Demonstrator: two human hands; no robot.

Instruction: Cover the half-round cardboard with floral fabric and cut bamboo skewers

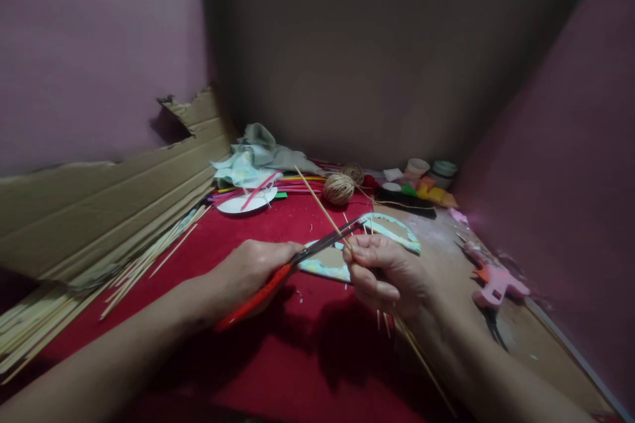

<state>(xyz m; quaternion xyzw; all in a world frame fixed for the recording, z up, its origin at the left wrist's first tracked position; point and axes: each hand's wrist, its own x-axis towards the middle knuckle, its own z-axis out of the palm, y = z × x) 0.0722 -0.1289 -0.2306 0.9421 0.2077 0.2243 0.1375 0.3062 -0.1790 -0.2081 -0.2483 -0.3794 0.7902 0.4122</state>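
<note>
My left hand (253, 277) is closed round the red handles of a pair of scissors (320, 246). The dark blades point up and to the right. They meet a thin wooden stick (317, 201), which slants up to the left. My right hand (384, 271) pinches that stick between thumb and fingers, and several more sticks show above and below the hand. Behind the hands lie two half-round cardboard pieces, a left one (322, 269) and a right one (414, 238), both edged with pale patterned cloth. My right hand partly hides them.
Many loose sticks (143, 264) lie at the left beside a corrugated cardboard sheet (99, 211). Farther back are crumpled cloth (248, 155), a white disc (233, 205) and a twine ball (338, 189). A pink glue gun (499, 284) sits at the right, near small jars (443, 170).
</note>
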